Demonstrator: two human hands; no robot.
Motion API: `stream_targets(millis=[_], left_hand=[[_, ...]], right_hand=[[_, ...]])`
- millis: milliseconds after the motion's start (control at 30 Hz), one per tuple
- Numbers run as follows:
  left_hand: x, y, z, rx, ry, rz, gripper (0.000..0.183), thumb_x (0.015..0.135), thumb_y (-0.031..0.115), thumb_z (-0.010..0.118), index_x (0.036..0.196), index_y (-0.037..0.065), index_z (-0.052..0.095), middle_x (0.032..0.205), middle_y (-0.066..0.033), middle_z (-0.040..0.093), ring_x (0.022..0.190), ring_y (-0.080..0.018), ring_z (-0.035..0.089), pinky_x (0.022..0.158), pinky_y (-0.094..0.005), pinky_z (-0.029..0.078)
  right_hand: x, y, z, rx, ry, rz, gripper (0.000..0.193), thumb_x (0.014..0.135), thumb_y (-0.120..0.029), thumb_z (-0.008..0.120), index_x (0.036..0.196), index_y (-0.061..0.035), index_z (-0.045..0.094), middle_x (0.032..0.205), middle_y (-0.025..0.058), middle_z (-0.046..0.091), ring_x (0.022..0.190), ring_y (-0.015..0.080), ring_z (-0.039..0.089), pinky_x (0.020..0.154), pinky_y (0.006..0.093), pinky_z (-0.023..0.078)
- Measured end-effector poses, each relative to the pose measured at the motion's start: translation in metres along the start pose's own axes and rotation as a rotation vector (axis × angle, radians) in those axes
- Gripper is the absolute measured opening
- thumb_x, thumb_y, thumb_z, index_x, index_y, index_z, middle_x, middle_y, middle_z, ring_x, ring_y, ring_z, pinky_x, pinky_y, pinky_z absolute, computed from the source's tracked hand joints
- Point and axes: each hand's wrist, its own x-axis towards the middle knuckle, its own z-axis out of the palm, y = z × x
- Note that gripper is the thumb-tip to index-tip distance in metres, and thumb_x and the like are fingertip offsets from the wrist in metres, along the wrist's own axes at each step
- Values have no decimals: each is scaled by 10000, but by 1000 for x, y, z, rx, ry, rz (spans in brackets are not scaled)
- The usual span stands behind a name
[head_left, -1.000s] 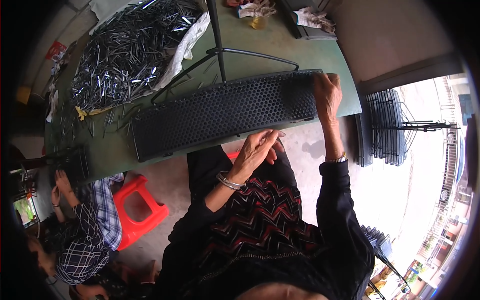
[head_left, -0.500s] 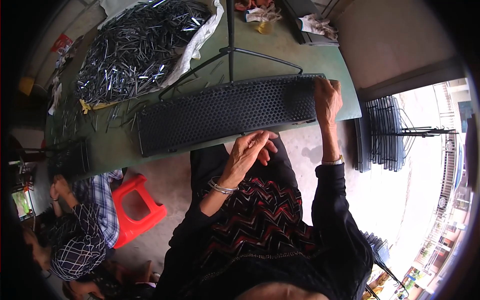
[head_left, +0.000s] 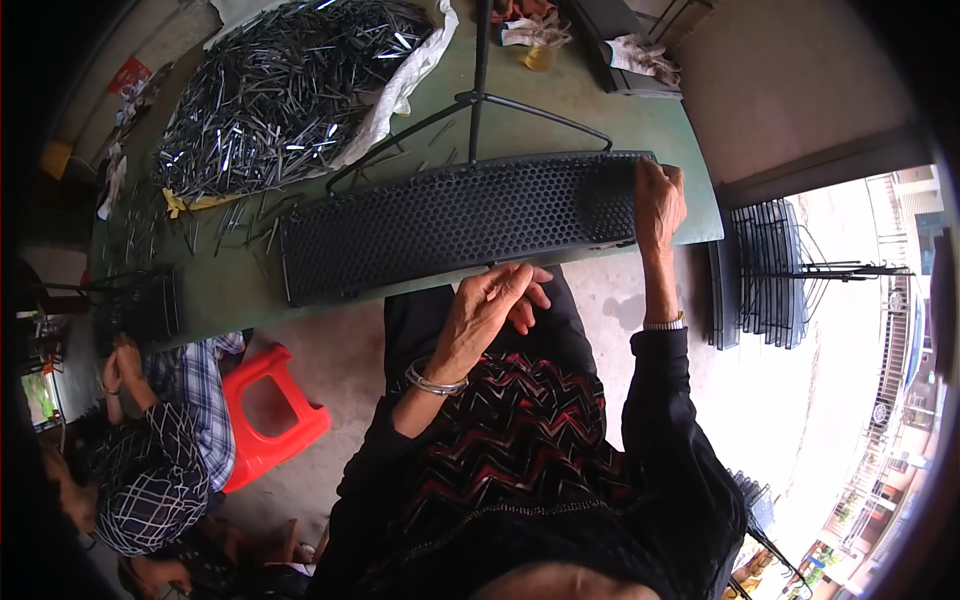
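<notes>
A long black panel [head_left: 450, 225], pierced with rows of small holes, lies along the green table [head_left: 665, 120]'s near edge. My right hand [head_left: 660, 205] curls at its right end; my left hand [head_left: 490, 312] bends loosely by its near edge. I cannot tell whether either grips anything.

a workshop around us, mesh rack [head_left: 450, 225] on our bench [head_left: 655, 115] at twelve o'clock, strips [head_left: 290, 100] heaped at eleven, gloves [head_left: 640, 58] at one, racks [head_left: 775, 270] at three, co-worker [head_left: 155, 500] at eight

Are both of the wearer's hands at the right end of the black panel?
No, only the right hand is there; the left hand is below the middle of the panel in the picture.
</notes>
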Motion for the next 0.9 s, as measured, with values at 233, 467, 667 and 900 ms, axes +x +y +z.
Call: stream_targets(millis=[233, 467, 667, 900], left_hand=[[-12, 22, -31, -53, 85, 35, 356, 976, 318, 490, 962, 8, 662, 732, -44, 636, 583, -77, 580, 513, -186, 461], [-8, 65, -86, 92, 556, 341, 341, 957, 290, 530, 923, -26, 651, 731, -40, 617, 618, -82, 557, 564, -214, 447], [45, 90, -187, 419, 737, 424, 282, 920, 217, 581, 1047, -29, 639, 876, -64, 661, 788, -110, 615, 714, -230, 492], [97, 98, -268, 1496, 788, 243, 578, 785, 402, 689, 1108, -66, 580, 1121, -221, 565, 1072, -341, 531, 927, -383, 414]], right_hand=[[-32, -15, -5, 227, -16, -46, 166, 898, -120, 607, 1048, -83, 666, 885, 75, 605, 719, 213, 600, 637, 309, 476], [-78, -42, 6, 122, 15, -260, 130, 871, -144, 617, 972, -78, 667, 970, 62, 624, 914, 250, 571, 861, 382, 410], [-77, -45, 16, 45, 9, -232, 134, 900, -169, 568, 949, -70, 644, 1017, 60, 601, 959, 253, 541, 874, 390, 385], [-74, -45, 19, -2, 17, -237, 140, 923, -164, 525, 944, -83, 637, 1011, 63, 591, 964, 247, 536, 865, 392, 375]])
